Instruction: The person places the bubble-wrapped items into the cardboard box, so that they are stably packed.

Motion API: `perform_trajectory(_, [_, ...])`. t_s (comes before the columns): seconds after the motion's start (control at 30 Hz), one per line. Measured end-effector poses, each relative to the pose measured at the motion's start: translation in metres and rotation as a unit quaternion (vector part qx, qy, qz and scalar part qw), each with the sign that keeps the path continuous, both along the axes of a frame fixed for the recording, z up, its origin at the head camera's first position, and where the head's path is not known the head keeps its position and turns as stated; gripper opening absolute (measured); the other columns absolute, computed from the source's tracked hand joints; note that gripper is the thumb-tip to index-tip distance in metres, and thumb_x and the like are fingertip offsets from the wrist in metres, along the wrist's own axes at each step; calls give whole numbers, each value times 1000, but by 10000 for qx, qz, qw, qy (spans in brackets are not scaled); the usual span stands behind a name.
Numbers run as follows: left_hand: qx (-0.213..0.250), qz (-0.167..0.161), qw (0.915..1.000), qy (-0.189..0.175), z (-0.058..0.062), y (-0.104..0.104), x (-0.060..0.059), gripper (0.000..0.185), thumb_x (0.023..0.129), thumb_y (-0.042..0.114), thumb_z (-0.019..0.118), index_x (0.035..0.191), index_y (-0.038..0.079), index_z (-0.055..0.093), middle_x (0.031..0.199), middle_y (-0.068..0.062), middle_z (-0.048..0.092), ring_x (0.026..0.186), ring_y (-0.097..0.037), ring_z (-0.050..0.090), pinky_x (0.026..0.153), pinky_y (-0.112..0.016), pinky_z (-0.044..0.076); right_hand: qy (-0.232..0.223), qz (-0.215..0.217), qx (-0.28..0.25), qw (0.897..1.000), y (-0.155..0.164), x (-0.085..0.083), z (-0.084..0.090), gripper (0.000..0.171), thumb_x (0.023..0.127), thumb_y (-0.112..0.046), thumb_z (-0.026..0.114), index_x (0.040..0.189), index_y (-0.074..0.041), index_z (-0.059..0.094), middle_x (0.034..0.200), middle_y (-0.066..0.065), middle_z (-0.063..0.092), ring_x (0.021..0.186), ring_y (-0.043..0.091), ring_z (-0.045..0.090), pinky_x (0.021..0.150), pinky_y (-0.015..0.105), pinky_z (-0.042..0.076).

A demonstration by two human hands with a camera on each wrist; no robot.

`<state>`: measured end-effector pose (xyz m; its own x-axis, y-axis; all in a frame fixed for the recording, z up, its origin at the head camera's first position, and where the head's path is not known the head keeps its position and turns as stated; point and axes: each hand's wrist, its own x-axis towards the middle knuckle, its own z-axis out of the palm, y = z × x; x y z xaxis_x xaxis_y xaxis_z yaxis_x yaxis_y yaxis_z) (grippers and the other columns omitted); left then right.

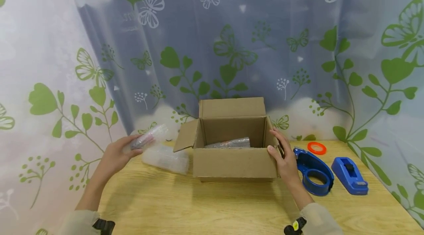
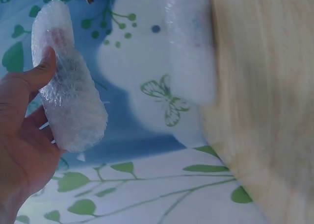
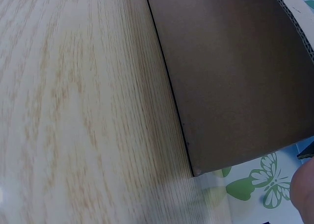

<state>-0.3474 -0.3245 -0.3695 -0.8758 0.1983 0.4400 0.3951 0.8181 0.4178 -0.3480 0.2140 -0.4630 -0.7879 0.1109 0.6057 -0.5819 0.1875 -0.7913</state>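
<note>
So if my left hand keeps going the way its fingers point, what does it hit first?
Probably the open left flap of the cardboard box. The left hand, holding a bubble-wrapped bundle, points right toward it. A second bubble-wrap bundle lies nearer, seemingly just below that line; depth is unclear.

Wooden counter (image 1: 232, 205)
It carries a cardboard box (image 1: 233, 161), a bubble-wrap bundle (image 1: 165, 159), two blue tape dispensers (image 1: 314, 172) and an orange tape ring (image 1: 317, 148).

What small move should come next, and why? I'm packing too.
Probably carry the bubble-wrapped bundle in the left hand over into the open box: the right hand steadies its side, one wrapped bundle already lies inside.
</note>
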Motion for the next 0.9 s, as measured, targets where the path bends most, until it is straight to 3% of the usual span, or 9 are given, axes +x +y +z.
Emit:
perform_trajectory(0.2, [48,-105,9999,-47,17,18,-3,56,96,31,77,147,11,60,145,-25,58,130,-52,53,101,-69,45,-58,-38,17,10000,0,1,2,51,104,-8,60,154,-16,52,166,1,36,155,24,28,124,61,22])
perform_trajectory(0.53, [199,-406,9990,44,31,47,-10,55,96,27,78,146,12,62,147,-19,59,135,-46,52,110,-65,41,35,2,-33,10000,0,2,1,52,103,-5,61,153,-11,51,166,3,36,154,27,29,122,64,23])
perform_trajectory(0.7, [258,-670,9973,140,39,69,-15,56,94,23,79,146,12,62,145,-18,61,134,-44,54,111,-62,42,-7,-10,-1,10000,0,2,1,51,103,-7,61,153,-12,51,166,1,36,155,26,28,122,66,22])
perform_trajectory(0.9, [241,-901,9955,177,46,100,-24,56,93,23,80,145,14,63,146,-14,62,137,-39,54,113,-59,42,-17,-110,27,9999,-3,4,5,50,103,-4,59,153,-7,51,166,8,36,155,31,27,122,66,20])
